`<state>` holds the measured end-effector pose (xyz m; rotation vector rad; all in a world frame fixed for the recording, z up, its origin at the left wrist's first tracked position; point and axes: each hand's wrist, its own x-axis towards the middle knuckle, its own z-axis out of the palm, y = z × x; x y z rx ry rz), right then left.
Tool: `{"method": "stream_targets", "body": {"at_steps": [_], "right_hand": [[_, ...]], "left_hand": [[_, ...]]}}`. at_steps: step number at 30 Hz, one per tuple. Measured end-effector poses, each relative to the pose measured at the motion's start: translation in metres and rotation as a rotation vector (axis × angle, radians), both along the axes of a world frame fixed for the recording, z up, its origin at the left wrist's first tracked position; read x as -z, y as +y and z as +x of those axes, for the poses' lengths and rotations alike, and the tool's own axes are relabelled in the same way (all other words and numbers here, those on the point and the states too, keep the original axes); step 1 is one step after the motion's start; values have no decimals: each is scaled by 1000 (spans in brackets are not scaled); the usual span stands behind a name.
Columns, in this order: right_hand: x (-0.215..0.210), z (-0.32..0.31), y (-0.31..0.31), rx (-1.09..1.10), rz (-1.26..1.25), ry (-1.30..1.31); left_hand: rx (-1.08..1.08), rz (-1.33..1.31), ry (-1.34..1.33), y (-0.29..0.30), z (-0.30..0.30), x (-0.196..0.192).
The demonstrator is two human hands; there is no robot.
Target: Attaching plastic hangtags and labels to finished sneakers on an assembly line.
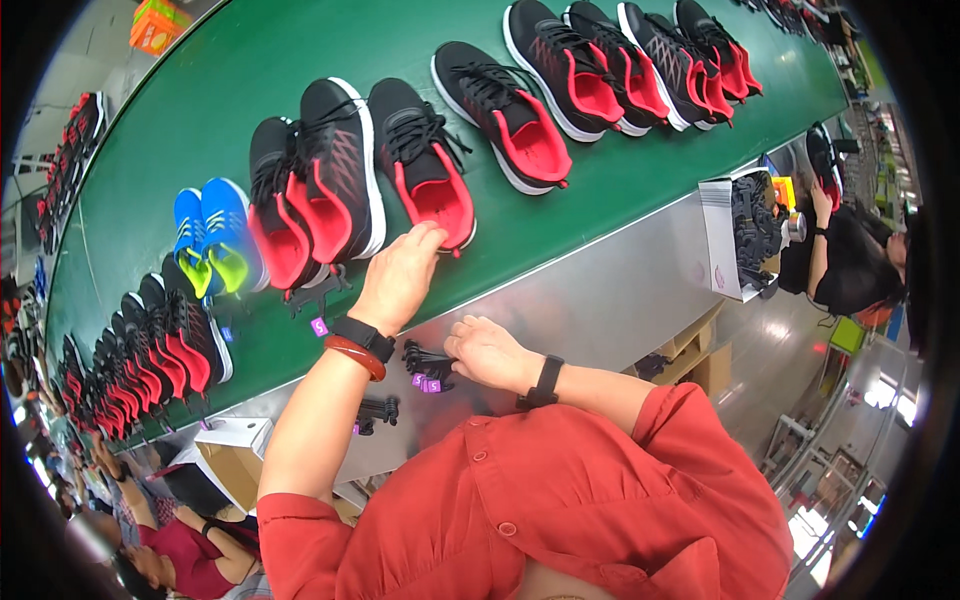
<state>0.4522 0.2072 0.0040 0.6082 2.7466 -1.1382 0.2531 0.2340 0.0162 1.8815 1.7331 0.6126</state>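
My left hand point(398, 278) pinches the heel collar of a black sneaker point(415, 150) with a red lining, which rests on the green table, toe pointing away. My right hand point(490, 352) is lower, over the metal ledge, its fingers curled at the edge of a small pile of black plastic shoe hangers point(428, 362) with purple size tags. The fingertips close on a hanger there, partly hidden by the hand. Just left of the held shoe stands a pair of like sneakers point(335, 165), with a black hanger point(318, 292) and a purple tag at its heels.
More black and red sneakers point(515, 125) stand along the green table point(590, 190), with a blue pair point(215, 235) and a close row point(150, 345) at left. A white box point(715, 240) of black hangers sits at right. Co-workers point(850, 255) flank the table.
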Motion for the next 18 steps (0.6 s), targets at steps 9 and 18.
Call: {"method": "stream_targets", "body": {"at_steps": [9, 18], "right_hand": [[-25, 39, 45, 776, -1063, 200], [9, 15, 18, 836, -1181, 320]], "left_hand": [[4, -77, -56, 11, -1, 4], [27, -99, -45, 14, -5, 0]]}}
